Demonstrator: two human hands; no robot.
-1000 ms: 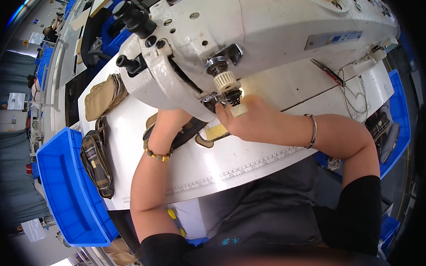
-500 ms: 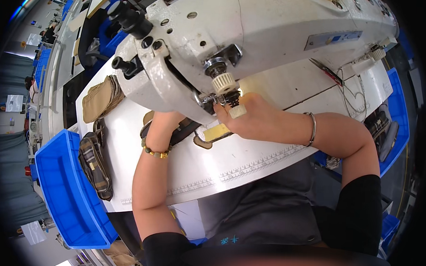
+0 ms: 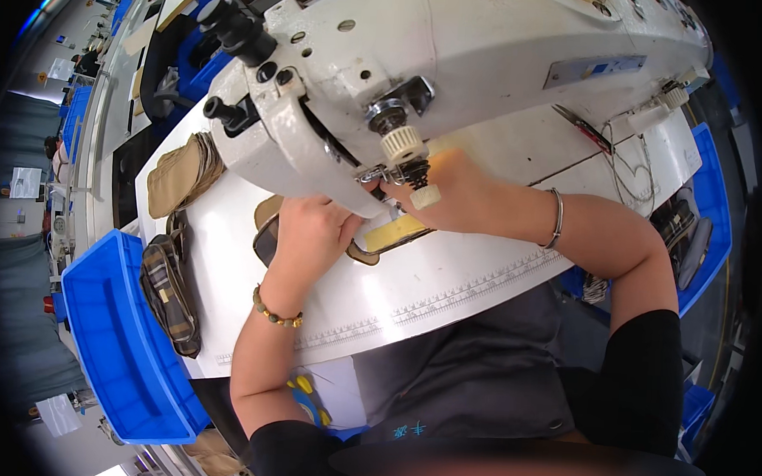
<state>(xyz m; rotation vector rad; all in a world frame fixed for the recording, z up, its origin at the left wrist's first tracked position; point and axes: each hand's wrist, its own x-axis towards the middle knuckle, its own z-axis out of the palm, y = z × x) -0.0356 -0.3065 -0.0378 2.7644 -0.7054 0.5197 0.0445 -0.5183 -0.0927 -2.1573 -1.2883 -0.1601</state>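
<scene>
A white sewing machine (image 3: pixel 336 91) reaches over the white table, its needle end low in the middle. Beneath its head lies a tan fabric piece with dark edging (image 3: pixel 267 220), partly covered by my hands. My left hand (image 3: pixel 311 235), fingers bent and closed, grips this piece just left of the machine head. Close on the needle's right, my right hand (image 3: pixel 451 194) has its fingers curled together at the fabric's far part; a cream knob (image 3: pixel 402 144) and spring hide some fingertips. A yellow plate (image 3: pixel 394 233) shows between the hands.
Stacked tan fabric pieces (image 3: pixel 180 176) and dark plaid pieces (image 3: pixel 170 297) lie at left. A blue bin (image 3: pixel 130 346) stands beside the table's left edge, another blue bin (image 3: pixel 722 219) at right. Red-handled tweezers (image 3: pixel 594 132) lie behind my right arm. Ruler markings (image 3: pixel 472 297) follow the front edge.
My left hand has come out from behind the machine head, toward me and slightly right, showing its back and thumb. My right hand has shifted slightly away from me. The fabric's tan tip is now more covered.
</scene>
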